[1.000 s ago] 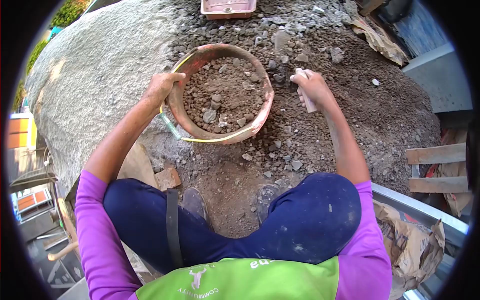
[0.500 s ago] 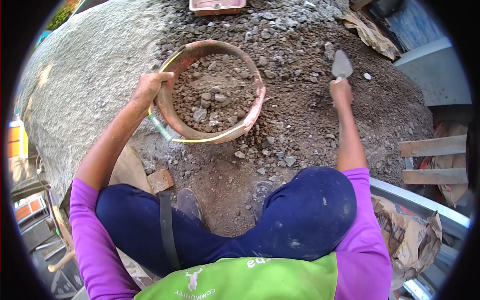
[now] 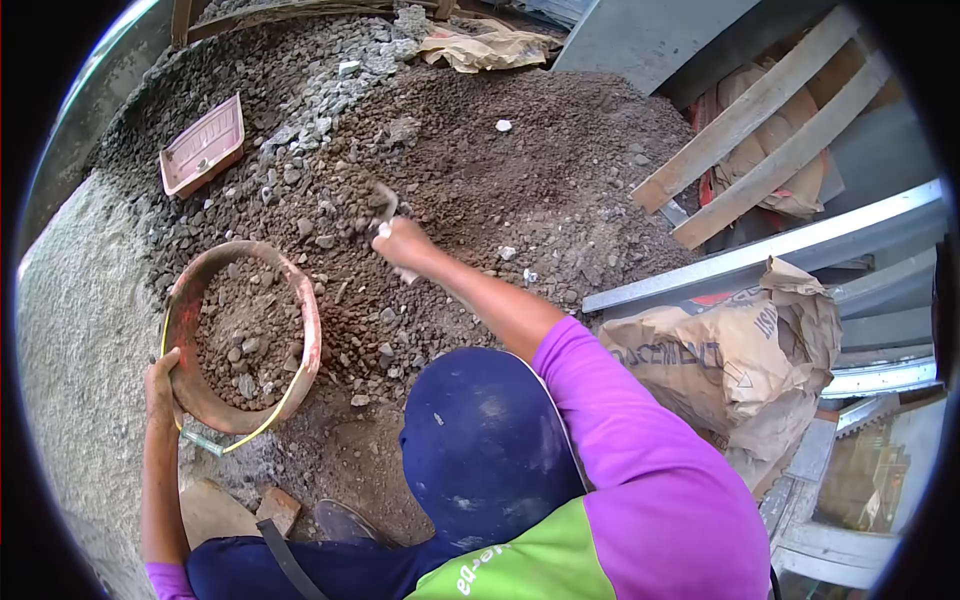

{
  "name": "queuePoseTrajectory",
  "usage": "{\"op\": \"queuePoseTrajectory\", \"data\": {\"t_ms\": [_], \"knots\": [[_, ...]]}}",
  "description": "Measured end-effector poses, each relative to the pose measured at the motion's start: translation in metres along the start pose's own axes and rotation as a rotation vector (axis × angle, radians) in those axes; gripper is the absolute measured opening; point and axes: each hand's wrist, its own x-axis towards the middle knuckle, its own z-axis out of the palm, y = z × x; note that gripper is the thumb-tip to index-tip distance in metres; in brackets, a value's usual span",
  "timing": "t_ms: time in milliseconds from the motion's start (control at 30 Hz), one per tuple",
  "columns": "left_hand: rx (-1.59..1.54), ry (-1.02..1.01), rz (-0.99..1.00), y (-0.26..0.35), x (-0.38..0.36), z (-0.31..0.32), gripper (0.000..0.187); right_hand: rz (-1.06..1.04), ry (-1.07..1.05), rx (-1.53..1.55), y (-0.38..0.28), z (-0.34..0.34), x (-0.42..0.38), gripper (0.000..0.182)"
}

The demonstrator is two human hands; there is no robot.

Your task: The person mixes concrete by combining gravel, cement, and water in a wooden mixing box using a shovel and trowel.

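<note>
My left hand is closed on the left rim of a worn, reddish round bucket, which has a yellow-and-green handle along its lower edge. Gravel with larger stones lies inside it. My right hand is wrapped round the handle of a small trowel. The trowel's blade is turned nearly edge-on at the surface of the brown gravel heap, to the right of and beyond the bucket. Part of the blade is hard to make out against the stones.
A pink plastic tray rests on the gravel at the upper left, near pale sand. At right are wooden slats, a metal rail and a crumpled cement bag. A brick piece lies near my shoe.
The view has swung to the right. My right hand has turned the trowel and brought it lower, against the gravel. My left hand still grips the bucket's rim.
</note>
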Motion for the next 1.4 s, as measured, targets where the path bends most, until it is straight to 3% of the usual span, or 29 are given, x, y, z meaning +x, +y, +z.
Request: {"op": "queuePoseTrajectory", "data": {"t_ms": [67,133,200,267,300,367,400,500,600,733,833,867,967,1000,1033,1167,1233,1300,1400], "knots": [[-0.012,-0.021,-0.059,-0.026,0.021,-0.034,0.038,0.004,0.002,0.086,0.005,0.019,0.0,0.034],[-0.107,-0.015,-0.103,-0.026,0.002,-0.021,0.042,0.014,0.037,0.151,0.003,0.017,-0.007,0.031],[-0.079,-0.096,-0.143,-0.039,0.011,-0.023,0.042,0.039,-0.1,0.398,0.015,0.009,-0.002,0.024],[0.072,-0.007,-0.233,-0.03,-0.013,-0.042,0.044,0.148,-0.128,0.498,0.005,0.001,-0.011,0.022],[0.121,-0.042,-0.141,-0.056,0.014,-0.07,0.049,0.125,-0.163,0.44,0.002,-0.004,-0.015,0.023],[0.29,-0.007,-0.155,-0.034,-0.016,-0.06,0.053,0.065,-0.203,0.393,-0.001,-0.004,-0.016,0.023],[0.234,0.086,-0.121,-0.025,-0.034,-0.043,0.032,0.071,-0.178,0.341,-0.018,-0.004,-0.03,0.024],[0.245,0.086,-0.102,-0.012,-0.056,-0.038,0.055,-0.014,-0.305,0.191,-0.056,-0.001,-0.055,0.025],[0.269,0.05,-0.097,-0.003,-0.063,-0.033,0.059,-0.159,-0.369,-0.059,-0.113,0.006,-0.102,0.03],[0.465,0.166,-0.07,0.003,-0.062,-0.035,0.058,-0.614,-0.326,-0.395,-0.145,0.03,-0.126,0.037],[0.426,0.165,-0.018,0.015,-0.081,-0.035,0.058,-0.506,-0.29,-0.403,-0.167,0.027,-0.128,0.035],[0.293,0.221,0.013,0.024,-0.101,-0.02,0.047,-0.448,-0.269,-0.398,-0.17,0.023,-0.12,0.036],[-0.225,0.03,-0.219,0.024,-0.121,-0.02,0.034,-0.384,-0.064,-0.432,-0.12,0.008,-0.058,0.034],[-0.35,-0.043,-0.185,0.028,-0.134,-0.011,0.029,-0.225,-0.02,-0.452,-0.113,0.002,-0.048,0.036],[-0.471,-0.119,-0.154,0.037,-0.148,0.004,0.026,-0.309,0.061,-0.557,-0.083,-0.007,-0.023,0.038],[-0.738,-0.275,-0.082,0.064,-0.166,0.04,0.028,-0.123,0.051,-0.964,-0.057,-0.018,-0.042,0.047],[-0.737,-0.126,-0.214,0.095,-0.172,0.063,0.032,-0.398,0.087,-1.008,-0.048,-0.021,-0.066,0.049],[-0.723,0.029,-0.357,0.114,-0.176,0.089,0.028,-0.376,0.036,-0.872,-0.057,-0.02,-0.092,0.044],[-0.711,0.093,-0.397,0.129,-0.212,0.101,0.025,-0.202,-0.225,-0.685,-0.081,-0.027,-0.119,0.045]]}}
